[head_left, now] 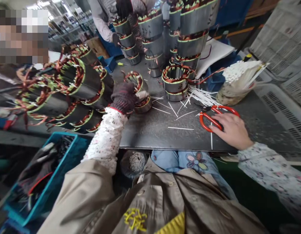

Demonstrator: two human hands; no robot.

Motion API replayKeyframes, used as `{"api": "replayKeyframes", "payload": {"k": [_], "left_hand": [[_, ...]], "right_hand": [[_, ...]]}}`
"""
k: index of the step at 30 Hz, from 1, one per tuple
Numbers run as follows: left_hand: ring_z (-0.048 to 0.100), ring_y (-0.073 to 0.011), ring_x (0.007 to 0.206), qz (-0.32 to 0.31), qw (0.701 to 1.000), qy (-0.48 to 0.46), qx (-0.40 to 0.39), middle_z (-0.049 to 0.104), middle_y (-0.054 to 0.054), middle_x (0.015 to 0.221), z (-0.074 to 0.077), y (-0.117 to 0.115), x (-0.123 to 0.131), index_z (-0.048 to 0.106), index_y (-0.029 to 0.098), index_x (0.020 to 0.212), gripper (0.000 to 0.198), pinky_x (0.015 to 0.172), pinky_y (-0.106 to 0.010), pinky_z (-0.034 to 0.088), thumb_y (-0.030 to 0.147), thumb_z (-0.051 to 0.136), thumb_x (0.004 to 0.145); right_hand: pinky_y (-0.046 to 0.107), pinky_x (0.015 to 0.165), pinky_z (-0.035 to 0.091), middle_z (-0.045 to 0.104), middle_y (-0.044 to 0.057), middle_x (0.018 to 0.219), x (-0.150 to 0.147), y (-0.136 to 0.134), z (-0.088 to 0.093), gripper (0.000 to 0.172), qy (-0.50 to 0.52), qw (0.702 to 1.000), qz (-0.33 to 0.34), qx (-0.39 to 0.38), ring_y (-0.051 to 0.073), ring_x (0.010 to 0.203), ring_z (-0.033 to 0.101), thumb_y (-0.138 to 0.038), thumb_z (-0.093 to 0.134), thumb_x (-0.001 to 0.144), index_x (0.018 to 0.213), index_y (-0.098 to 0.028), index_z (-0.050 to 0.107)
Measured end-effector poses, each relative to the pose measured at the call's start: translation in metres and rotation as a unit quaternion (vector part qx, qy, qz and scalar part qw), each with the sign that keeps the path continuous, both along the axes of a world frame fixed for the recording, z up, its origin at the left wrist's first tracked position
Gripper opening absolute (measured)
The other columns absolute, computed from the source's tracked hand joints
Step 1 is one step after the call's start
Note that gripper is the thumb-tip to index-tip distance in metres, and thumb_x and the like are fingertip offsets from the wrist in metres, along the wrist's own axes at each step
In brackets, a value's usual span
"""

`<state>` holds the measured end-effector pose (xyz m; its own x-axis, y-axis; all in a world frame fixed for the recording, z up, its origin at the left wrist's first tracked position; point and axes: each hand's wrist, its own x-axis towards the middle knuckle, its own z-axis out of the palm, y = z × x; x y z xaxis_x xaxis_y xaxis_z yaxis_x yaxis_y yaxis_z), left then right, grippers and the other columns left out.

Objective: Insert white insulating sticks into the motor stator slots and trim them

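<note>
My left hand (pixel 124 96) wears a dark knit glove and is closed on a small motor stator (pixel 137 85) with copper windings, tilted on the dark worktable (pixel 152 130). My bare right hand (pixel 232 130) lies on the table with its fingers on the handles of red scissors (pixel 215 117). Loose white sleeve tubes (pixel 186 100) lie scattered between the two hands.
Stators lie piled at the left (pixel 67 87) and stand stacked at the back (pixel 189 42). A jar of white tubes (pixel 235 84) lies at the right. A teal bin (pixel 43 175) sits below left. Another person (pixel 108 19) works at the far side.
</note>
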<state>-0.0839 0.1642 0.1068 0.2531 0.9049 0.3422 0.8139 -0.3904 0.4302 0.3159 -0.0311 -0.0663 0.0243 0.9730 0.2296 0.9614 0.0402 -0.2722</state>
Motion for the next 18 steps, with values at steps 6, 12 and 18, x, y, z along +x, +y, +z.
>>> {"api": "replayKeyframes", "payload": {"k": [6, 12, 18], "left_hand": [[0.06, -0.0268, 0.112, -0.058, 0.985, 0.162, -0.031, 0.063, -0.001, 0.078, 0.001, 0.038, -0.017, 0.06, 0.019, 0.065, 0.06, 0.122, -0.052, 0.037, 0.07, 0.092, 0.062], [0.026, -0.0377, 0.158, -0.055, 0.974, 0.179, 0.131, 0.055, -0.009, 0.158, -0.005, 0.018, 0.019, 0.066, 0.018, 0.133, 0.055, 0.131, -0.073, 0.0, 0.055, 0.074, 0.093], [0.064, -0.0349, 0.13, -0.146, 0.956, 0.25, 0.045, 0.074, -0.017, 0.126, -0.015, 0.016, 0.163, 0.068, 0.012, 0.138, 0.061, 0.12, -0.054, 0.043, 0.041, 0.082, 0.086]], "right_hand": [[0.054, 0.105, 0.049, 0.071, 0.02, 0.134, 0.001, -0.002, -0.003, 0.056, 0.006, 0.999, 0.012, 0.034, 0.039, 0.126, 0.061, -0.051, 0.042, 0.098, 0.12, -0.012, 0.077], [0.059, 0.103, 0.049, 0.071, 0.018, 0.135, 0.001, 0.0, -0.01, 0.051, 0.02, 0.998, 0.023, 0.057, 0.041, 0.127, 0.061, -0.05, 0.047, 0.097, 0.121, -0.016, 0.077], [0.059, 0.101, 0.051, 0.073, 0.017, 0.131, 0.0, 0.0, -0.011, 0.048, 0.03, 0.997, 0.016, 0.073, 0.041, 0.125, 0.062, -0.048, 0.051, 0.096, 0.12, -0.015, 0.078]]}}
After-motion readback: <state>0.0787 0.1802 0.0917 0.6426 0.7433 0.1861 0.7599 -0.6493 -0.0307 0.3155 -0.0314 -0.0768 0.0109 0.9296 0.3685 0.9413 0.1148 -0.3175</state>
